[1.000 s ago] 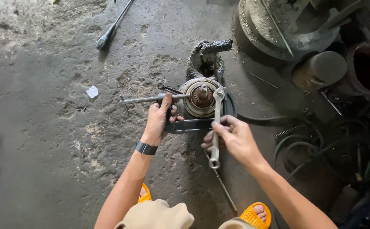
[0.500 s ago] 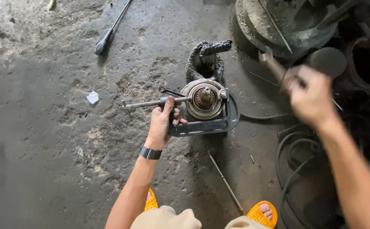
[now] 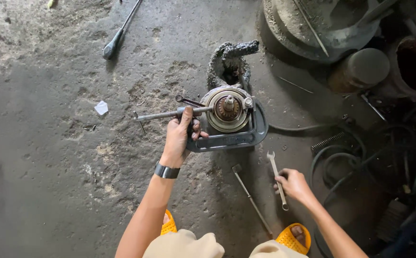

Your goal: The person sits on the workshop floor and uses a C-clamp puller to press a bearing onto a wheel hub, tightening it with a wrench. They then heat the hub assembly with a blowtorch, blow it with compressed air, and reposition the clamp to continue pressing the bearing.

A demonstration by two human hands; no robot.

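The left hand (image 3: 179, 138) covers the near end of the clamp frame (image 3: 246, 138) and part of the threaded screw (image 3: 157, 114), so the joint between them is hidden. The right hand (image 3: 294, 185) wraps the lower shaft of the wrench (image 3: 275, 167); how firm its grip is cannot be told. The round part (image 3: 228, 109) hides the clamp's inner face. The screwdriver (image 3: 117, 38) is cut off by the top edge. The big round casting (image 3: 313, 28) runs off the top. The dark heap of hoses (image 3: 375, 162) at right is too shadowed to sort out. Both sandals (image 3: 291, 239) are partly hidden by the knees.
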